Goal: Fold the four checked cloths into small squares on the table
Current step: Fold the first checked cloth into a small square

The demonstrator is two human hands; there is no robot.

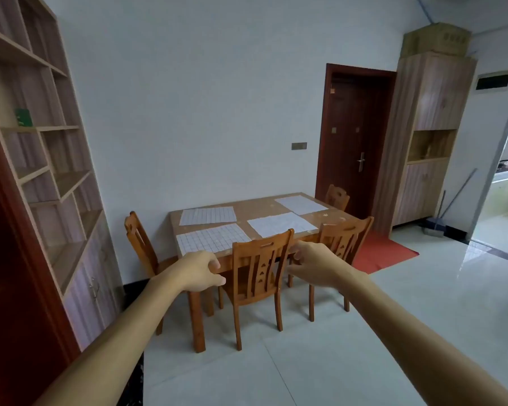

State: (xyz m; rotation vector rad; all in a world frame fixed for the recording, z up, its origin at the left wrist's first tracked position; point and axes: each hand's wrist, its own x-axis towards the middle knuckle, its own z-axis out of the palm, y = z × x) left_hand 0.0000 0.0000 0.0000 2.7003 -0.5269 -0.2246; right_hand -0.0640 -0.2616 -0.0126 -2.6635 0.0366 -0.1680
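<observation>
Several white checked cloths lie flat and unfolded on the wooden table [248, 211]: one at the near left [213, 237], one at the far left [207, 215], one at the near right [282, 224], one at the far right [300, 204]. I stand a few steps back from the table. My left hand [201, 271] and my right hand [314, 263] are stretched out in front of me in the air, fingers loosely curled and apart, holding nothing and touching nothing.
Wooden chairs ring the table: two on the near side [260, 268] [342, 244], one at the left end [141, 244], one at the far right [337, 197]. A tall shelf unit [41, 159] stands left, a dark door [354, 142] and cabinet [428, 136] right, a red mat [384, 252] on the tiled floor.
</observation>
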